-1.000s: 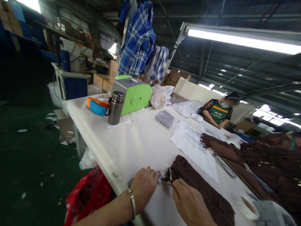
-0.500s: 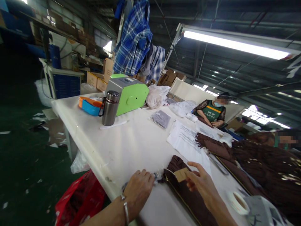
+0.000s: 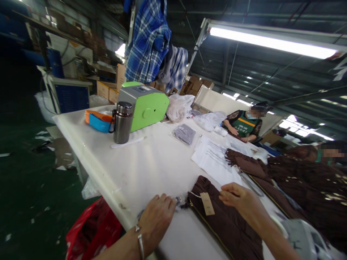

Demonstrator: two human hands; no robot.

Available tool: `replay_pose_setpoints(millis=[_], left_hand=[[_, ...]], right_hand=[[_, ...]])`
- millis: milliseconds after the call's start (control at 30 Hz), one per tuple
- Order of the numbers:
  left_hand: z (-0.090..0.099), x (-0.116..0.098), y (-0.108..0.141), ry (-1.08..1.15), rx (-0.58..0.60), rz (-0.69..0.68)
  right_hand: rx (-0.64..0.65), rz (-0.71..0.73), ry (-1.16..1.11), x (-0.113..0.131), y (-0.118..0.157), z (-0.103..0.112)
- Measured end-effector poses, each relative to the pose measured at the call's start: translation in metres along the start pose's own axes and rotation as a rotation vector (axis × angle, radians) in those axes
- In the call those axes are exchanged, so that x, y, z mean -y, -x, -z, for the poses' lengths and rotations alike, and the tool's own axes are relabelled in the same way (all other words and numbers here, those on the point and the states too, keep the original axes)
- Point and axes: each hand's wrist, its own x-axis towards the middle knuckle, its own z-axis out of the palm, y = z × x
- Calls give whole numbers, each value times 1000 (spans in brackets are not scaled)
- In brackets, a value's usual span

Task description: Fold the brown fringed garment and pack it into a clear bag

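My left hand (image 3: 159, 217) is closed near the table's front edge. Its fingers wrap round a small thing with clear and dark parts, mostly hidden, so I cannot make out what it is. Just right of it lies a brown garment (image 3: 217, 213), folded long, with a gathered end and a gold zip. A tan cardboard tag (image 3: 207, 203) on a white string rests on the garment. My right hand (image 3: 240, 198) hovers over the garment, right of the tag and apart from it. Its fingers are drawn together, with nothing visible in them.
On the white table (image 3: 135, 169) stand a steel flask (image 3: 123, 124), a green-and-grey machine (image 3: 149, 110) and an orange-and-blue tape roll (image 3: 99, 121). White printed sheets (image 3: 211, 155), a bagged grey item (image 3: 184, 133) and scissors (image 3: 251, 184) lie beyond. Two co-workers are at the right.
My right hand has let go of the tag and moved slightly right. The tag now lies flat on the brown garment. My left hand has barely moved.
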Motion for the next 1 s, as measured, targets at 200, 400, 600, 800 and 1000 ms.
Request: replay_pose_setpoints(millis=[200,400,600,800,1000], left_hand=[[0,1,0,10,10,-8],[-4,3,0,-13,-11,-11],[-6,2,2,-23,-19,-6],[-8,2,1,-44,-34,-6],[-11,4,1,-48,-29,-19]], right_hand=[[147,202,473,0,11,-1],[72,347,677,-38,29,-40],[43,363,667,-56,22,-53],[70,347,627,-64,17,-39],[-119,396,521,-41,4,-15]])
